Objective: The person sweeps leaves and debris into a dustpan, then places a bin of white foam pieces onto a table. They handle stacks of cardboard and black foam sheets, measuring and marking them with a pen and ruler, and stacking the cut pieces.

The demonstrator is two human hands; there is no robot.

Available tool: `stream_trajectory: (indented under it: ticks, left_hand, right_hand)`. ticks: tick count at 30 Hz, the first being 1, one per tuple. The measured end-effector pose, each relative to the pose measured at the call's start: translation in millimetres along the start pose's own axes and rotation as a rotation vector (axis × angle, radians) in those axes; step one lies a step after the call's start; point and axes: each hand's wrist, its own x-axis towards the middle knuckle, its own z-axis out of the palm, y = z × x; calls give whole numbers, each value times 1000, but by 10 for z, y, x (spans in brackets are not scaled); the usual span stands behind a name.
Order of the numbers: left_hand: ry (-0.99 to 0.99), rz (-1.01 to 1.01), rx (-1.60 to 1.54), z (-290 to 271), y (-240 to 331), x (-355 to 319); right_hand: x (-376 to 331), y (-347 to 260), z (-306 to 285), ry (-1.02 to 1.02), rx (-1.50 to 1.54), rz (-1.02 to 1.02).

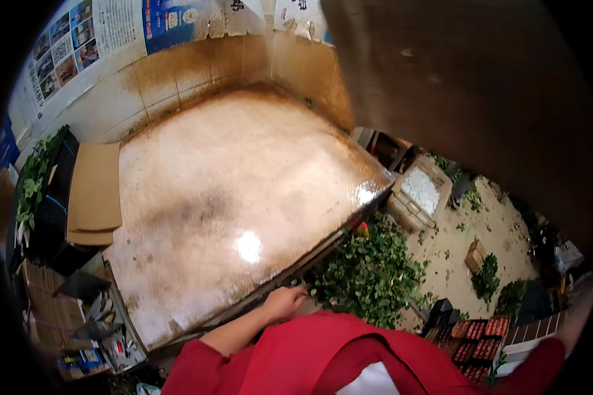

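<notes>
My left hand (285, 301) is at the front edge of a broad pale worktop (244, 164), its fingers curled together. Whatever they may hold is hidden. Just beyond its fingertips, to the right, is a big heap of green leafy stems (369, 270) with a small red bit at its top. The worktop has a wet shine and brown stains along its back edges. My right arm in a red sleeve (540, 362) stretches out to the far right, where the hand runs out of view.
Flat cardboard pieces (95, 187) lean by a black crate with leaves at left. Below them, a tray of tools (115, 336). To the right stand a crate with white contents (420, 191), a small box (476, 255) on the leaf-strewn floor, and trays of red items (471, 345). A dark panel (468, 72) overhangs.
</notes>
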Motion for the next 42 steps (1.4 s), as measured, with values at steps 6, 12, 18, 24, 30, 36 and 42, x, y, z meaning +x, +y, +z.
stream_trajectory:
  ticks: [6, 12, 18, 24, 30, 36, 42]
  left_hand:
    - [437, -105, -196, -724, 70, 69]
    - [964, -607, -158, -843, -392, -670]
    - [1124, -1094, 193, -1109, 59, -1235]
    - [1084, -1096, 128, -639, -236, -1142]
    - [1205, -1052, 149, -204, -10, -1233]
    - [1041, -1433, -240, 1525, 44, -2589]
    - [501, -1720, -335, 5113, -347, -4204]
  right_hand:
    - [952, 2134, 2635, 111, 369, -160]
    - [400, 2425, 5817, 75, 579, 281]
    - [210, 2479, 7270, 72, 134, 629]
    - [408, 2614, 7686, 194, -83, 520]
    - [823, 2556, 7024, -578, -446, 475]
    - [982, 960, 6538, -99, 294, -211]
    - [-2389, -2311, 5509, -1451, 1028, -407]
